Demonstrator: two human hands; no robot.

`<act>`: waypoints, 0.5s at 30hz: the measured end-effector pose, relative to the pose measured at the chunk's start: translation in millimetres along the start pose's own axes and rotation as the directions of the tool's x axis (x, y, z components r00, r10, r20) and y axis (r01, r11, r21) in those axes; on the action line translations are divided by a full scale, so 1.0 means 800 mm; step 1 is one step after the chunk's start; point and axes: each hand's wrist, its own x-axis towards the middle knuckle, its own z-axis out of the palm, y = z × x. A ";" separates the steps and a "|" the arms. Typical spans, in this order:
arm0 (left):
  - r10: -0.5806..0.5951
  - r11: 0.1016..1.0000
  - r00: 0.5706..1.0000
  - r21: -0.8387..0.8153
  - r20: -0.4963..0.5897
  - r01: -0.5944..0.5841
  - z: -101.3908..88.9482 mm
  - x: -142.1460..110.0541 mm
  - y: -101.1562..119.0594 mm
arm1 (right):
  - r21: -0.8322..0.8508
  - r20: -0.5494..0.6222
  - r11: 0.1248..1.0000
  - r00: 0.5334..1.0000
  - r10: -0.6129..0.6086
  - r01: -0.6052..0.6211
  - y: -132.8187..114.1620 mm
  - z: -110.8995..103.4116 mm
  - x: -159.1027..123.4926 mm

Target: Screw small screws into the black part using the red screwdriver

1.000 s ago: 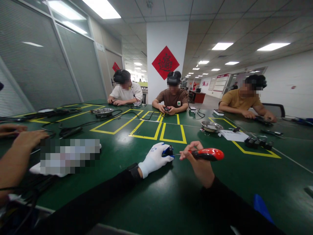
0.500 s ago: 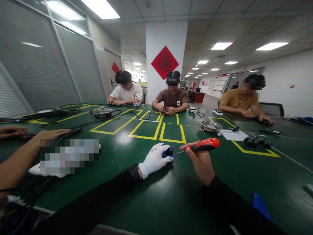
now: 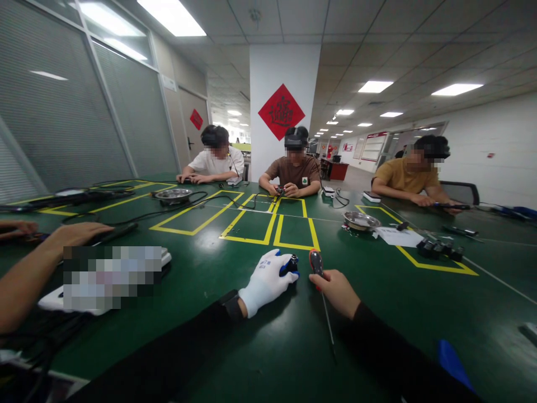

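Observation:
My left hand (image 3: 266,280), in a white glove with blue fingertips, is closed around a small black part with a shiny metal top (image 3: 294,262). Its fingers hide most of that part, so its kind does not show. Just to the right, my bare right hand (image 3: 339,292) grips a screwdriver (image 3: 317,264) by its red and black handle. The thin shaft points down toward me, and the handle end faces away. Tool and black part are apart.
Metal bowls (image 3: 361,219) (image 3: 173,195) and several black blocks (image 3: 439,248) beside white paper (image 3: 398,235) stand on the green table (image 3: 201,347). Another person's hand (image 3: 86,230) rests at left, behind a white device (image 3: 100,308). Something blue (image 3: 453,364) lies at lower right. Three people sit opposite.
The screwdriver has swung round in my right hand: its tip, earlier at the black part, now points toward me. My left hand has hardly moved and still holds the part.

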 end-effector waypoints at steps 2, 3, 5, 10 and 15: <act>0.012 1.000 1.000 0.000 0.008 -0.012 -0.002 0.001 0.000 | -0.141 0.046 0.990 0.999 -0.019 0.025 -0.012 0.009 -0.007; 0.015 1.000 1.000 0.000 0.010 -0.015 -0.002 0.001 0.001 | -0.268 0.062 0.962 0.998 -0.033 0.049 -0.018 0.012 -0.010; 0.010 1.000 1.000 0.000 0.011 -0.010 -0.004 0.001 0.002 | -0.505 0.080 0.858 0.995 -0.063 0.095 -0.030 0.019 -0.012; -0.011 1.000 1.000 -0.015 0.002 0.011 -0.006 -0.002 0.003 | -0.542 0.129 0.830 0.989 -0.076 0.134 -0.052 0.025 0.000; 0.002 1.000 1.000 -0.012 0.004 -0.002 -0.005 -0.003 0.002 | -0.343 0.261 0.927 0.963 -0.064 0.154 -0.082 -0.027 -0.006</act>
